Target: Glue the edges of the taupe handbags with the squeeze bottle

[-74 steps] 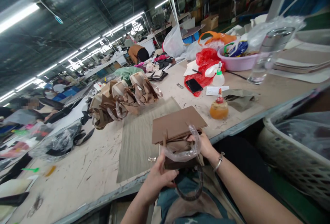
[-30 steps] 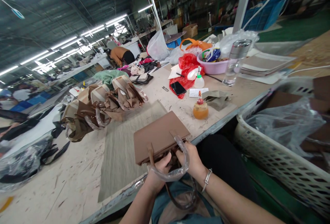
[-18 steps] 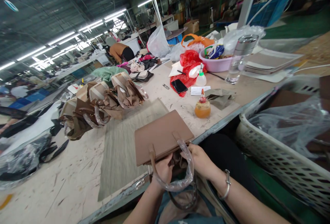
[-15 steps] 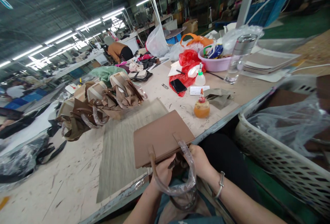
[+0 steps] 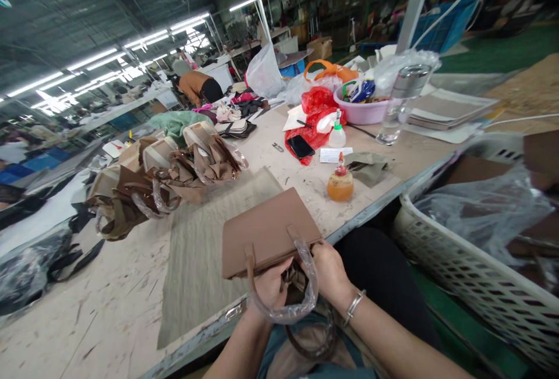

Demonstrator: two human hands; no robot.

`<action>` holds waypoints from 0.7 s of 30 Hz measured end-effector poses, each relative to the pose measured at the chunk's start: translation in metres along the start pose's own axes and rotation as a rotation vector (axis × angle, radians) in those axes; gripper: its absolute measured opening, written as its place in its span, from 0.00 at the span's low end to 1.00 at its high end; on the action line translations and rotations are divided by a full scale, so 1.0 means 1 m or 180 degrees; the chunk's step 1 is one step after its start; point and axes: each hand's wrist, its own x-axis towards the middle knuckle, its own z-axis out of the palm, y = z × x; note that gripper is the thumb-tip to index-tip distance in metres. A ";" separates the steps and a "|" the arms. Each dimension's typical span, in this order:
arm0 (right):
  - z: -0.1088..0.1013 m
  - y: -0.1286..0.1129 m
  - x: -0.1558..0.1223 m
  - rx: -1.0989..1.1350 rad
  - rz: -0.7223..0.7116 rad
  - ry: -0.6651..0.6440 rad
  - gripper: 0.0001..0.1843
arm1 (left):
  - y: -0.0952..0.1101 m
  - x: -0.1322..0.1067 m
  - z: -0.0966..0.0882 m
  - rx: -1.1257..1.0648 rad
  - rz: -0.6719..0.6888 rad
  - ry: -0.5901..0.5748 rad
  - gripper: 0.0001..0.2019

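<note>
A tan leather handbag point(image 5: 266, 230) lies flat on a grey mat point(image 5: 205, 245) at the table's near edge, its mouth turned toward me. Its handle point(image 5: 288, 309) is wrapped in clear plastic and loops down over my lap. My left hand point(image 5: 268, 286) is closed on the bag's open top, fingers curled inside the handle loop. My right hand point(image 5: 329, 271), with a bracelet on the wrist, grips the same edge from the right. Dark brown lining bunches between the two hands.
A heap of finished tan bags point(image 5: 166, 175) lies behind the mat. An orange glue bottle point(image 5: 340, 184), a phone point(image 5: 300, 146), a pink basin point(image 5: 362, 112) and a glass point(image 5: 397, 105) stand to the right. A white basket point(image 5: 463, 268) sits beside my right leg. People work at far tables.
Both hands have stayed on the bag's mouth while shifting their grip. The plastic-wrapped handle dropped from above my hands to below them. My view swung left.
</note>
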 end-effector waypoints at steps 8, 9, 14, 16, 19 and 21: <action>-0.022 -0.021 -0.013 0.1395 0.0339 -0.0752 0.09 | 0.023 -0.017 0.013 0.0069 -0.0128 0.0445 0.11; -0.024 -0.020 -0.015 0.1546 0.0326 -0.0738 0.10 | 0.024 -0.019 0.013 0.0054 -0.0167 0.0362 0.10; -0.039 -0.008 -0.017 0.1519 0.0228 -0.0299 0.16 | 0.041 -0.027 0.001 0.0097 0.0009 0.0145 0.13; -0.050 -0.004 -0.014 0.1513 0.0259 -0.0004 0.20 | 0.053 -0.029 -0.009 0.0096 0.0194 0.0115 0.15; -0.066 -0.001 -0.010 0.1612 0.0249 0.0141 0.21 | 0.071 -0.033 -0.025 0.0024 0.0395 0.0024 0.13; -0.068 -0.004 -0.012 0.1444 0.0023 -0.0089 0.20 | 0.078 -0.035 -0.030 -0.0002 0.0493 0.0087 0.12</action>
